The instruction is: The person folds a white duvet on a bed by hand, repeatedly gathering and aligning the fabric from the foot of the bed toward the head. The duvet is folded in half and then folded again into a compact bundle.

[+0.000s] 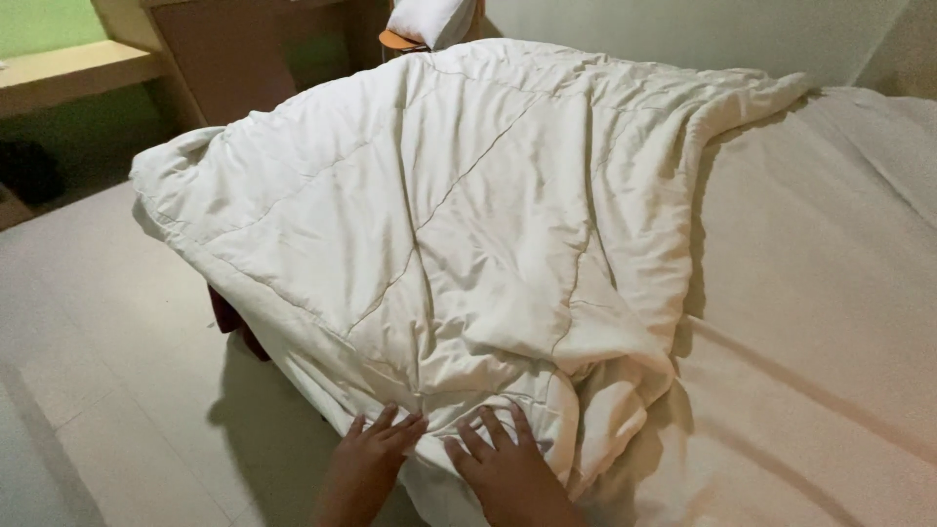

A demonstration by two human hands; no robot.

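Head view shows the left hand (369,451) and right hand (505,461), both flat with fingers spread wide, pressing the white quilt (468,205) at the bottom middle.

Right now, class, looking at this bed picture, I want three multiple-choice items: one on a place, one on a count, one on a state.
1. Where do both hands rest?
A. on the near edge of the duvet
B. on the pillow
C. on the floor

2. How many pillows show?
A. three
B. one
C. none

3. How do the hands lie?
A. clenched in fists
B. raised off the bed
C. flat, fingers spread

Answers:
1 A: the left hand and right hand press on the duvet at its nearest edge.
2 B: a single white pillow sits at the top, beyond the duvet.
3 C: both palms lie down on the fabric with fingers apart, gripping nothing.
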